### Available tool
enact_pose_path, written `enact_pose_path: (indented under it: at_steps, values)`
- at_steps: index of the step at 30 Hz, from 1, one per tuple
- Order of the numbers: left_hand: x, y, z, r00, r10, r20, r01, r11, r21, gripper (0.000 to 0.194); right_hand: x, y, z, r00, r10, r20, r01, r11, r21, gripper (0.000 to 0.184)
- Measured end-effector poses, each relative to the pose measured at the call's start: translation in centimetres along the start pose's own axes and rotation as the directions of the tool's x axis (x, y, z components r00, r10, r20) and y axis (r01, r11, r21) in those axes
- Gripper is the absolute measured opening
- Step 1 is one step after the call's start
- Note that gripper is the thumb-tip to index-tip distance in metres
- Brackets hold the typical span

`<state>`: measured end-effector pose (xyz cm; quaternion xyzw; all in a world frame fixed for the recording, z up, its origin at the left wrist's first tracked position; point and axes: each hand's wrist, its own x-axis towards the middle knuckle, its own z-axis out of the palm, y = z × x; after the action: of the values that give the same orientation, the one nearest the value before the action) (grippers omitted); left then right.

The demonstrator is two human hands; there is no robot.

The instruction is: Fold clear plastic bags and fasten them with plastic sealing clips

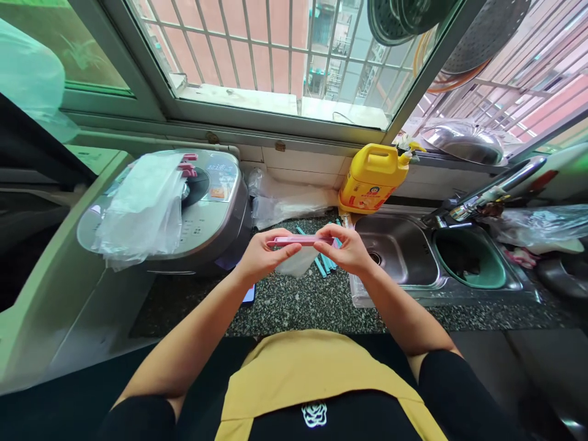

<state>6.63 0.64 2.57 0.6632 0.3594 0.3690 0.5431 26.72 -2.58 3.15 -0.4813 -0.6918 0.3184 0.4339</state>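
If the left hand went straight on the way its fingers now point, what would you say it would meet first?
Most likely the right hand, facing it along the pink strip that both hold, though depth is hard to judge.

Barred window (270,46), pink bldg (257,66) outside, daylight in; dk speckled ctr (298,306) below; steel sink (407,245) on rt.

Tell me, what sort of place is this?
Most likely a home kitchen: there is a steel sink with a tap, a speckled counter, and what looks like a rice cooker to the left, partly covered by plastic bags.
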Motion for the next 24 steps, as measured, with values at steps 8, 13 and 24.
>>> enact_pose_path:
  at_steps: [8, 13, 24]
  values:
    - [0.2, -0.6, 0.6, 0.979, 0.011, -0.203, -0.046, 0.985, -0.167, 0.028, -1.7, 3.1, 2.7, 0.988, -0.033, -0.152, 0.041, 0.998, 0.050, 0.035]
    - [0.5, -1.2, 0.0, 0.963, -0.020, -0.270, -0.044, 0.972, -0.230, 0.032, -3.8, 5.0, 3.9, 0.990, -0.062, -0.126, 0.058, 0.998, -0.030, 0.032]
    - [-0.7, -1.0, -1.5, 0.948, -0.036, -0.316, -0.044, 0.969, -0.242, 0.031, -8.0, 7.6, 4.2, 0.990, -0.134, 0.035, 0.139, 0.952, -0.272, 0.024]
